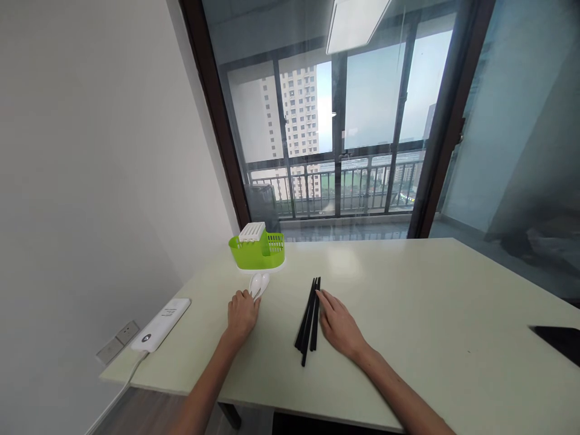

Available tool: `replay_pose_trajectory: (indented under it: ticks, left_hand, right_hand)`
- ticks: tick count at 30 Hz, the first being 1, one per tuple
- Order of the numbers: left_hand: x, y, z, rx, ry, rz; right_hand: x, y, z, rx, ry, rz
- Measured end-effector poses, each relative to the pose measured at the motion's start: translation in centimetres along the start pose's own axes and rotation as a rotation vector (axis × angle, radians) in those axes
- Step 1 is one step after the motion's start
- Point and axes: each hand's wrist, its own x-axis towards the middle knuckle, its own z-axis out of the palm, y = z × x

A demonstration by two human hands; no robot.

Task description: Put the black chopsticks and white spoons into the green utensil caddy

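Note:
Two white spoons point(260, 284) lie close together on the table, bowls pointing away from me. My left hand point(241, 313) is closed at their near ends, fingers curled and covering the handles. A bundle of black chopsticks point(309, 317) lies in a narrow fan to the right of the spoons. Along its right side rests my right hand point(341, 325), palm down with the fingers stretched out. Its fingertips touch or nearly touch the upper part of the chopsticks. Behind the spoons stands a green utensil basket point(260, 258) with a white slotted top and white base.
A white power bank point(162, 324) with a cable lies at the table's left edge, near a wall socket point(118, 342). At the right edge is a dark flat object point(559, 342). The pale table point(399, 284) reaches back to a glass door.

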Motion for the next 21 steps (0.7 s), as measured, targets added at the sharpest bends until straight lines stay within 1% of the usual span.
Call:
replay_pose_trajectory:
  ticks: [8, 12, 15, 17, 19, 21]
  left_hand:
    - [0.3, 0.6, 0.8, -0.047, -0.019, 0.075]
    - [-0.1, 1.0, 0.5, -0.127, -0.027, 0.108]
    - [-0.5, 2.3, -0.1, -0.209, -0.022, 0.167]
    - [-1.0, 3.6, -0.6, -0.364, -0.003, 0.269]
    - [-1.6, 5.3, -1.3, -0.614, 0.016, 0.394]
    - [-2.4, 7.2, -2.0, -0.843, 0.000, 0.496]
  right_hand:
    - [0.1, -0.3, -0.2, 0.087, 0.005, 0.033]
    - [0.2, -0.6, -0.3, 0.187, 0.027, 0.064]
    - [0.4, -0.9, -0.7, 0.302, 0.061, 0.097]
    - [0.8, -1.1, -1.1, 0.396, 0.093, 0.135]
    - [1.2, -1.2, -1.5, 0.501, 0.126, 0.192]
    - [1.7, -1.2, -2.0, 0.612, 0.149, 0.256]
